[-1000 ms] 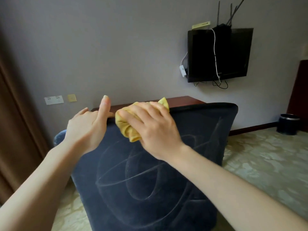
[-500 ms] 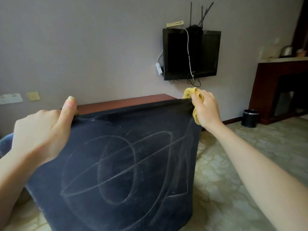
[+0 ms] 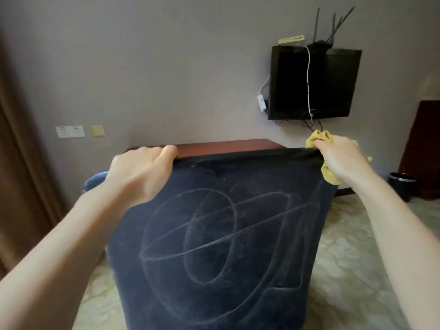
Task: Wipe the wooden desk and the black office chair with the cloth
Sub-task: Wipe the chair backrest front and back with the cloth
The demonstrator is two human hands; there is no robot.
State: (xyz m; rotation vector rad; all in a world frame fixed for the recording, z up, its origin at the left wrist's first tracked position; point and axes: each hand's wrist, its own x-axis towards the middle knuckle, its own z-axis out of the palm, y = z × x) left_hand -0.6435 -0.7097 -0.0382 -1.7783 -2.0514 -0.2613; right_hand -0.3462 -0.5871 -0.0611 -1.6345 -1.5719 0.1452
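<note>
Head view. Your left hand (image 3: 140,172), left of centre: fingers (image 3: 148,153) curled over the top edge of the black office chair (image 3: 226,234). Your right hand (image 3: 342,160), centre right: fingers clenching the yellow cloth (image 3: 317,139), which pressed on the chair's top right corner. Wooden counter (image 3: 226,146): just behind the chair.

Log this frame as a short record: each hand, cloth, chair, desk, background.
left hand: grips top edge of the chair, left end
right hand: holds the cloth at the chair's top right corner
cloth: yellow, bunched
chair: dark backrest toward camera, streaked with marks
desk: wooden, behind the chair
background: wall-mounted TV, dark bin at right
</note>
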